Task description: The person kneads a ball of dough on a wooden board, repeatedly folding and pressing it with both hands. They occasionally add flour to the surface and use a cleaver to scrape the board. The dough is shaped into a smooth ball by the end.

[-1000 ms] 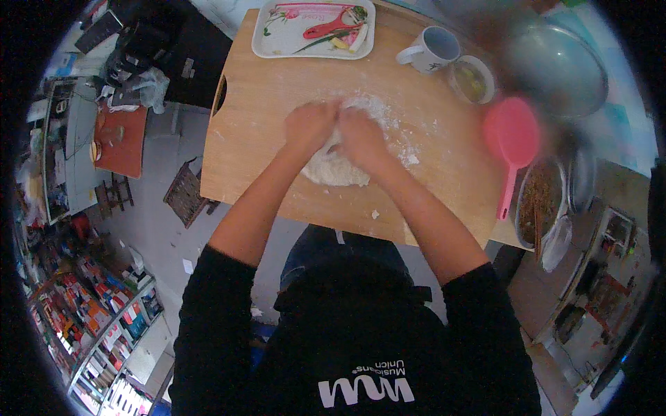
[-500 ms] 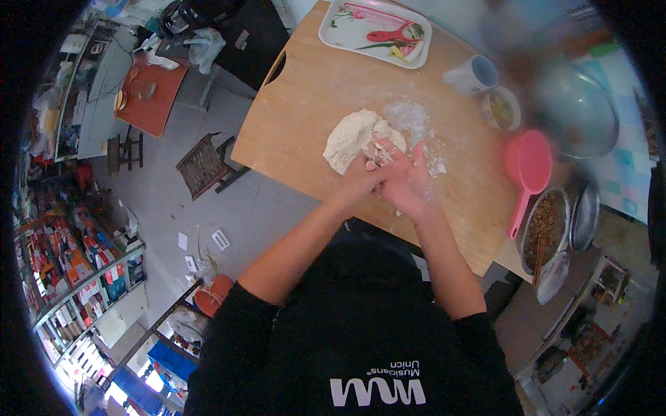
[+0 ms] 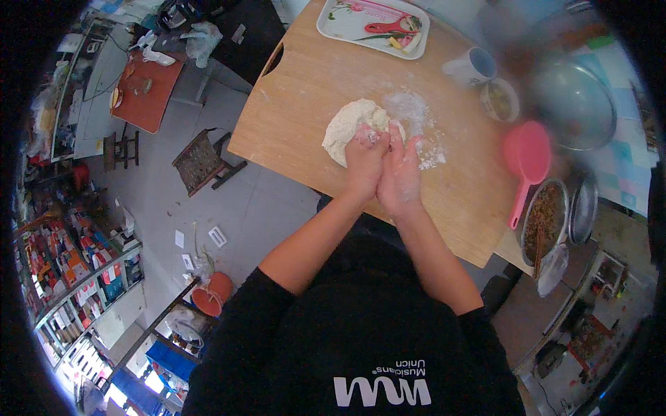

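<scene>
A pale, rough dough mound [image 3: 345, 126] lies on the wooden board [image 3: 298, 90], with loose flour [image 3: 409, 109] to its back and right. My left hand [image 3: 366, 159] is at the dough's front edge, fingers curled and dusted white; what they hold is hidden. Pressed alongside it, my right hand [image 3: 400, 173] has its flour-coated fingers stretched out.
A white tray [image 3: 331, 31] holds a red-handled tool and scraps. Along the right stand a mug [image 3: 476, 66], a small bowl [image 3: 501, 100], a glass lid [image 3: 576, 104], a pink dipper [image 3: 527, 149] and a dish of brown filling [image 3: 543, 215]. A folding chair [image 3: 194, 163] stands left.
The view has turned. My hands, over the dough a second ago, have drawn together at its front edge, my right hand turning and its fingers straightening, uncovering more of the dough.
</scene>
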{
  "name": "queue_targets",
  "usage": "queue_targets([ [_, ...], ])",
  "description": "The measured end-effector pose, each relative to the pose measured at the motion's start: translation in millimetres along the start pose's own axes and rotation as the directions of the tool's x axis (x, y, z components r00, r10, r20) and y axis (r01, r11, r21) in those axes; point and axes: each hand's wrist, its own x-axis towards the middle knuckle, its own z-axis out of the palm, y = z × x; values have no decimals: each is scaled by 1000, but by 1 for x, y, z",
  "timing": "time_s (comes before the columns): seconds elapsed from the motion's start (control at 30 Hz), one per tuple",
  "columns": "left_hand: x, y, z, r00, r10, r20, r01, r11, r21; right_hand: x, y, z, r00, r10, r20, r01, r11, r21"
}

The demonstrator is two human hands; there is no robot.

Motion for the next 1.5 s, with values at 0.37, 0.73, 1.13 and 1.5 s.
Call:
queue_targets([
  [0.37,20,13,2,995,-99,-24,100,914,393,-7,-3,-19,997,46,64,-42,997,-67],
  [0.73,24,31,-17,838,-328,436,376,926,-27,7,-17,-63,819,110,563,-379,841,386],
  [1.13,24,14,-20,930,-308,200,313,950,5,4,-22,-34,982,-113,150,139,-99,-985],
  [1.5,23,23,-23,795,-363,486,416,909,-2,2,-18,-42,841,-328,430,213,-531,-820],
])
